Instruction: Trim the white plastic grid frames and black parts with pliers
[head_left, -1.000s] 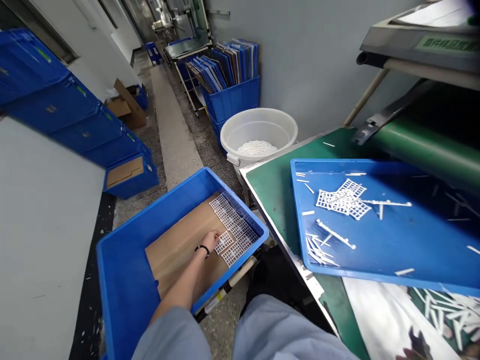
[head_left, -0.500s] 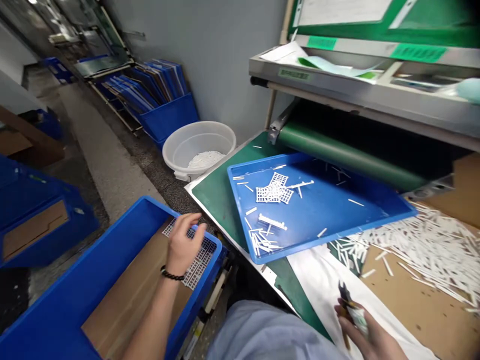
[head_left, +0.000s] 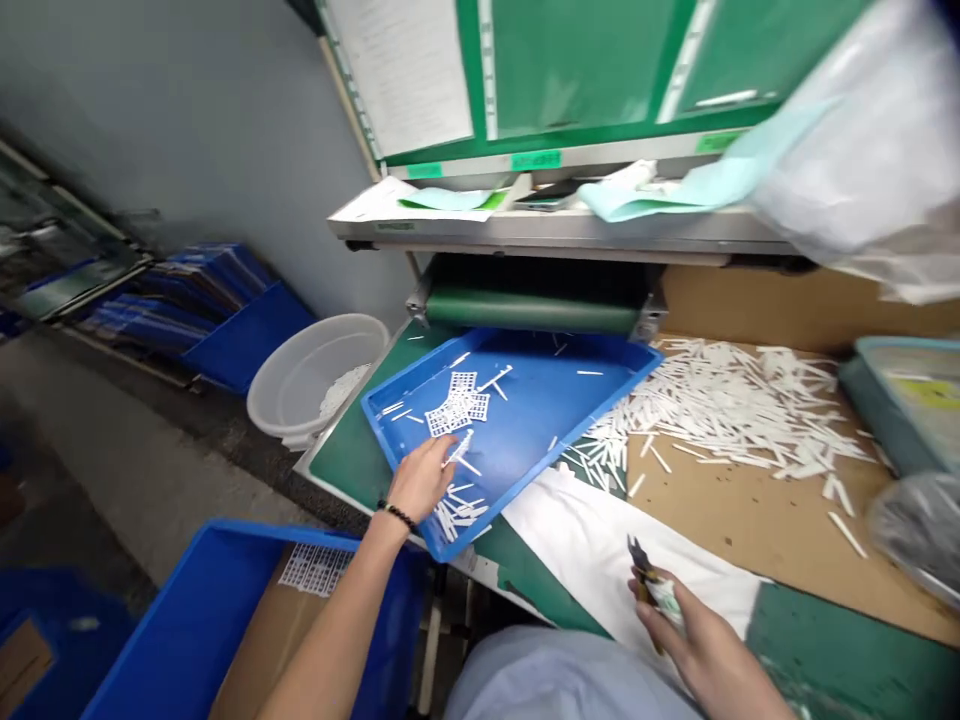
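My left hand (head_left: 424, 478) reaches over the blue tray (head_left: 525, 487), its thumb and fingers closed on a small white plastic strip with teeth (head_left: 461, 447). Close beyond the fingers lies a little pile of white plastic grids (head_left: 452, 402). Loose thin white sticks (head_left: 455, 513) rest in the tray's near corner. In my right hand (head_left: 686, 625), above a white cloth (head_left: 577, 540), is a pair of side cutters (head_left: 641, 565) with dark jaws pointing away from me. The palm and fingers cover part of the handles.
A heap of white sticks (head_left: 720, 400) spreads over cardboard at the right. Lower left stands a blue crate (head_left: 187, 590) with white grids (head_left: 315, 570) on cardboard. A white tub (head_left: 277, 385) is beyond the table. A shelf (head_left: 540, 235) overhangs the green conveyor roller (head_left: 532, 310).
My left hand has moved from the crate to the tray and taken hold of the toothed white strip, which has turned. The view has swung right. My right hand still holds the cutters.
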